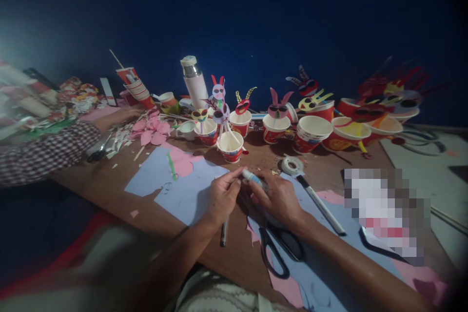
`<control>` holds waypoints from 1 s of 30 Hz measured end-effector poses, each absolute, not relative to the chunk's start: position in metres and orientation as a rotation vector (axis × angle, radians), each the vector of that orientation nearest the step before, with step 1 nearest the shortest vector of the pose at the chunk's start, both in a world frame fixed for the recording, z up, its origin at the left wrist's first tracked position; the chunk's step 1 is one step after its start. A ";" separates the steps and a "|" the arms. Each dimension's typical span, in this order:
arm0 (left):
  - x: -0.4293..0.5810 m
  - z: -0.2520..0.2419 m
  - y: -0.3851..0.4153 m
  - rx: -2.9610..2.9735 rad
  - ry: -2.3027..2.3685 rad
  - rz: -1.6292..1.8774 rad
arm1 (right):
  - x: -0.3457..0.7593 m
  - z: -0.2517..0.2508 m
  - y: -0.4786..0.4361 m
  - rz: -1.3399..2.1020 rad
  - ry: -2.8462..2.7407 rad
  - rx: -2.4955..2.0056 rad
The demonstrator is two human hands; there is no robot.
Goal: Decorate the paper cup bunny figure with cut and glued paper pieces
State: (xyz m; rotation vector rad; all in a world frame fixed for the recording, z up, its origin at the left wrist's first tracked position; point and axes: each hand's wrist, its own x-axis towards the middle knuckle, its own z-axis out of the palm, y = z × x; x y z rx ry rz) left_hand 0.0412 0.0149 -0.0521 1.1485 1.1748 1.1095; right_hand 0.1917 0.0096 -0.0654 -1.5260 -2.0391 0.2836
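My right hand [281, 198] is closed around a small white and light-blue glue tube [252, 177], its end pointing up and left. Beside it, my left hand [224, 194] has thumb and forefinger pinched together near the tube's tip; whatever is between them is too small to make out. A dark pen [224, 234] lies below my left wrist. Black-handled scissors [275, 253] rest under my right forearm, their blades partly hidden. To the right of my right hand are a white marker with a black cap [321, 205] and a tape roll [292, 165].
Paper cups with paper faces [276, 126] line the back, before a flask [195, 83]. Blue-white sheets [183, 200] and pink scraps lie on the wooden table [120, 195]. Another person's checked sleeve [51, 148] reaches in at left. A blurred-out object [387, 214] sits at right.
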 end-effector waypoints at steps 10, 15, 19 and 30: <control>0.040 -0.054 0.015 1.158 1.183 1.143 | 0.191 -0.060 0.010 0.267 -2.037 -1.640; 0.040 -0.052 0.013 1.136 1.149 1.156 | 0.190 -0.059 0.010 0.258 -2.069 -1.654; 0.041 -0.055 0.013 1.104 1.107 1.134 | 0.188 -0.060 0.009 0.292 -2.083 -1.639; 0.043 -0.050 0.013 1.065 1.098 1.107 | 0.189 -0.058 0.005 0.433 -2.007 -1.568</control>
